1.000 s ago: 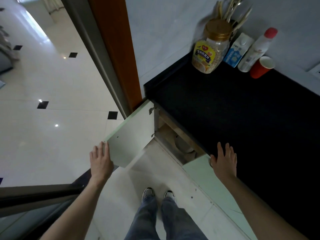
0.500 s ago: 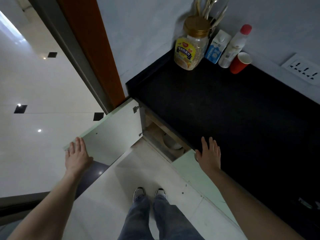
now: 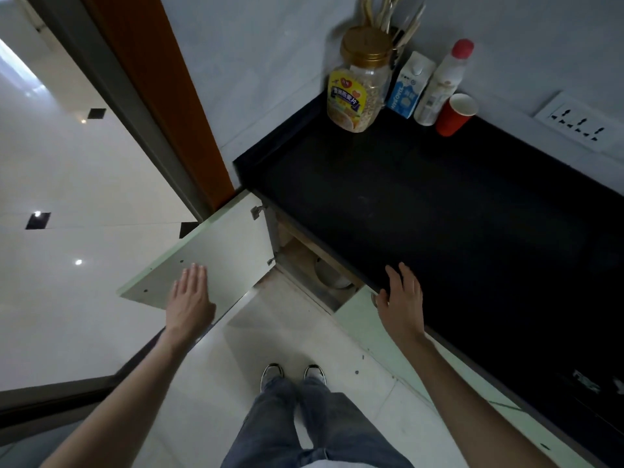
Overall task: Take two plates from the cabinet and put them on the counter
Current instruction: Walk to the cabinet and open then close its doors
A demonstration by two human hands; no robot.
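Observation:
The pale green cabinet door (image 3: 216,255) under the black counter (image 3: 439,211) stands wide open. Inside the cabinet, white plates (image 3: 329,276) show partly, the rest hidden by the counter edge. My left hand (image 3: 189,298) hovers flat over the door's inner face, fingers together, holding nothing. My right hand (image 3: 401,298) rests with spread fingers on the counter's front edge, right of the opening, empty.
At the counter's far corner stand a gold-lidded cereal jar (image 3: 358,86), a milk carton (image 3: 410,84), a white bottle (image 3: 442,82) and a red cup (image 3: 456,114). A wall socket (image 3: 579,125) sits at right. An orange door frame (image 3: 162,96) borders the cabinet. My feet (image 3: 292,374) stand before it.
The door has swung further open. My left hand has left the door's outer edge and moved right, over its inner face. My right hand stays on the counter edge.

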